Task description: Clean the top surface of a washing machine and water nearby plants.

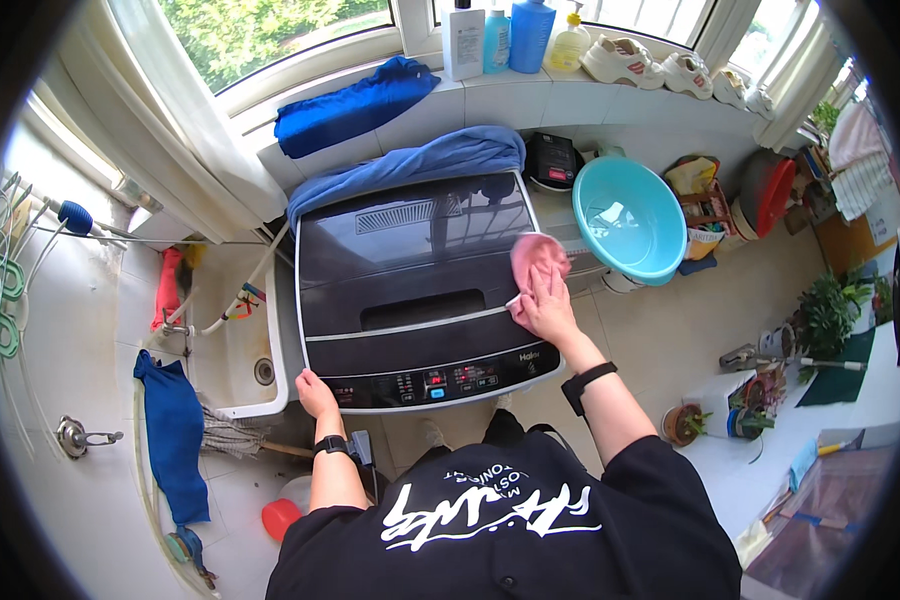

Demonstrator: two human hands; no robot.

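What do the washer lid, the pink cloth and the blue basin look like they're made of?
Washer lid: likely dark tempered glass or glossy plastic, since it mirrors the window. Pink cloth under the right hand: soft fabric, bunched and matte. Blue basin: probably moulded plastic, smooth with a slight sheen.

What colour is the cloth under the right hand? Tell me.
Pink: the small pink cloth under the right hand, seen in the head view.

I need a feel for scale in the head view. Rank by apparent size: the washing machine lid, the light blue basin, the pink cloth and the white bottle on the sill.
1. Washing machine lid
2. Light blue basin
3 and 4. Pink cloth under the right hand, and white bottle: they look alike; the bottle is farther away, so unsure.
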